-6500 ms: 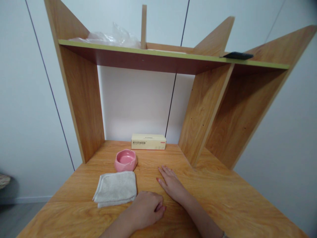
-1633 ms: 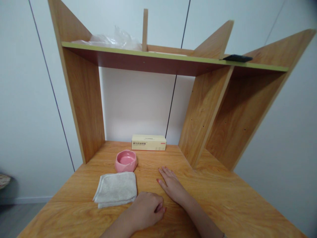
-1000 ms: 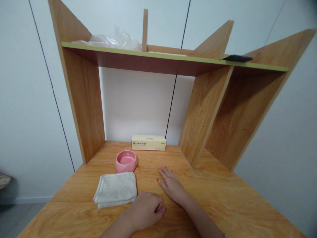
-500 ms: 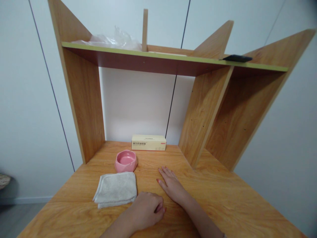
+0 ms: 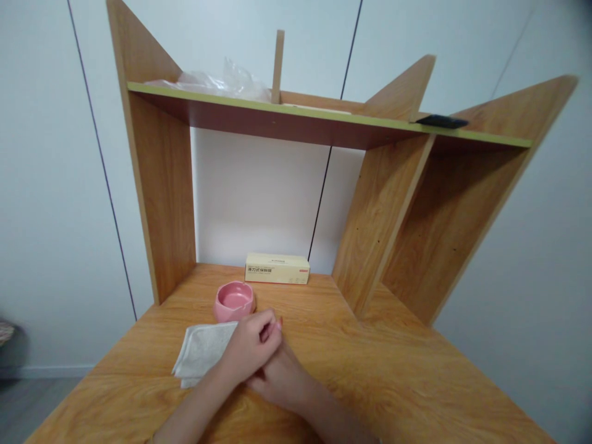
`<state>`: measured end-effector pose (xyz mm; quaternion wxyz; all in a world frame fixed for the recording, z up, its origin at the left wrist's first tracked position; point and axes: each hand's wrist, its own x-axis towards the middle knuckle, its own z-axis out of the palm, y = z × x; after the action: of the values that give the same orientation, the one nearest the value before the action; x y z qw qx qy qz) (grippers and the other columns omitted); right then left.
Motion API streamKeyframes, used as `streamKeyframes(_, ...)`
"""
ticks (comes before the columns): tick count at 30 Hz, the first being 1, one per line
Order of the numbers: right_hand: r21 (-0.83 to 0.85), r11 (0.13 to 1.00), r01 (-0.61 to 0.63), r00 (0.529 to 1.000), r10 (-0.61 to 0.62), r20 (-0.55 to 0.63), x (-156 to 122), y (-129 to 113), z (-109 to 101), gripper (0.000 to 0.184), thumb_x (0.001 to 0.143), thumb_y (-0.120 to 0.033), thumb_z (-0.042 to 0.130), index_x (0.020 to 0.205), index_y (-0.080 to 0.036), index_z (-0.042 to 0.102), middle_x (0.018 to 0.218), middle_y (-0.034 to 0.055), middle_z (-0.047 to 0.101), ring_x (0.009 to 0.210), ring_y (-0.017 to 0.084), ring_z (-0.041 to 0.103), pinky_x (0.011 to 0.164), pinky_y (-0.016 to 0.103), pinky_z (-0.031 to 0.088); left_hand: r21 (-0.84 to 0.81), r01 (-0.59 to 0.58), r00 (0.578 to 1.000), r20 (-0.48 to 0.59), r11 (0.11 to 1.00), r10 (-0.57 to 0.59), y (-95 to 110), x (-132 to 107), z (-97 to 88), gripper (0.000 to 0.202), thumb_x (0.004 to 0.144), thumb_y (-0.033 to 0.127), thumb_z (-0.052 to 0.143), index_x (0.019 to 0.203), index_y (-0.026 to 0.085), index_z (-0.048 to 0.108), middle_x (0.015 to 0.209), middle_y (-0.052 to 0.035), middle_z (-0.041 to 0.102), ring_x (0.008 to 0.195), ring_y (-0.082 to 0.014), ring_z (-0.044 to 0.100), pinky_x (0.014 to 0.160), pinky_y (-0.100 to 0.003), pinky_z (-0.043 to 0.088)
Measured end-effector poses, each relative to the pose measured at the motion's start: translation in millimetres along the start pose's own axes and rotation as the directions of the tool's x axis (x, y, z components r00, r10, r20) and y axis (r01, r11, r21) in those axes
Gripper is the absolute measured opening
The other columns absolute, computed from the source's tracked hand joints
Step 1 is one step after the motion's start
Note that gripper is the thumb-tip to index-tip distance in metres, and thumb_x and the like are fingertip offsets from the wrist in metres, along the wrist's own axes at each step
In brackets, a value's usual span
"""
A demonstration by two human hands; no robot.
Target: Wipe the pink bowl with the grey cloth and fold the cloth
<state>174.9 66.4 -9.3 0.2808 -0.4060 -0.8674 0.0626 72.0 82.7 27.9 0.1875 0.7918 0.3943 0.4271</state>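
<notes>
My left hand is lifted a little off the wooden desk, its fingers curled into a loose fist with nothing visible in them. It hovers over the right edge of a folded grey-white cloth and just in front of a pink bowl. My right hand lies on the desk directly under the left hand, which hides its fingers. A cream cardboard box lies against the back wall behind the bowl.
The desk carries a wooden hutch with upright side panels and a slanted divider. On its top shelf lie a crumpled clear plastic bag and a flat black object.
My left hand has risen and moved forward over the right hand toward the cloth and bowl. The right hand has drawn back and left. The view has shifted slightly.
</notes>
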Motion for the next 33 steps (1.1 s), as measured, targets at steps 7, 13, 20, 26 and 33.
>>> streamKeyframes(7,-0.244,0.962,0.125,0.964,-0.060,0.258,10,-2,-2,0.021,0.081,-0.019,0.043,0.099,-0.021,0.053,0.101,0.0044,0.059,0.099,0.020,0.044,0.085,0.034,0.030,-0.019,0.133,0.952,-0.276,0.991,-0.133,-18,15,-30.1,0.026,0.076,0.033,0.036,0.054,0.020,0.033,0.051,0.0057,0.035,0.050,-0.0103,0.037,0.050,-0.021,0.030)
streamKeyframes(13,-0.483,0.870,-0.093,0.964,0.200,0.174,-15,51,-52,0.024,0.076,-0.006,0.038,0.086,-0.019,0.056,0.089,0.0060,0.061,0.092,0.020,0.046,0.083,0.034,0.025,0.053,0.368,0.887,-0.319,0.928,-0.333,-49,22,-53.9,0.029,0.077,0.042,0.033,0.056,0.021,0.036,0.053,0.0044,0.042,0.056,-0.0138,0.045,0.054,-0.023,0.035)
streamKeyframes(20,-0.553,0.737,-0.389,0.876,0.482,0.027,-68,114,-103,0.031,0.068,-0.009,0.041,0.092,-0.018,0.059,0.097,0.0085,0.059,0.094,0.023,0.046,0.082,0.035,0.027,0.041,0.635,0.747,-0.286,0.772,-0.600,-87,15,-51.8,0.046,0.073,0.047,0.041,0.100,0.011,0.044,0.105,-0.0174,0.049,0.084,-0.0265,0.056,0.076,-0.040,0.041)
streamKeyframes(26,-0.328,0.868,-0.372,0.906,0.416,0.075,-65,110,-93,0.035,0.074,-0.034,0.048,0.105,-0.020,0.058,0.105,0.0083,0.058,0.100,0.023,0.046,0.086,0.033,0.032,-0.088,0.744,0.648,-0.144,0.662,-0.748,-89,14,-38.9,0.056,0.074,0.046,0.044,0.115,0.008,0.037,0.115,-0.0260,0.043,0.048,-0.0181,0.058,0.043,-0.034,0.047)
streamKeyframes(33,-0.183,0.861,-0.475,0.880,0.466,-0.094,-59,126,-89,0.029,0.080,-0.035,0.037,0.075,-0.018,0.061,0.081,0.0090,0.062,0.082,0.022,0.053,0.075,0.032,0.039,-0.240,0.749,0.622,-0.064,0.618,-0.780,-97,16,-34.7,0.039,0.075,0.034,0.049,0.106,0.011,0.045,0.082,-0.0134,0.057,0.041,-0.0147,0.054,0.034,-0.025,0.043)
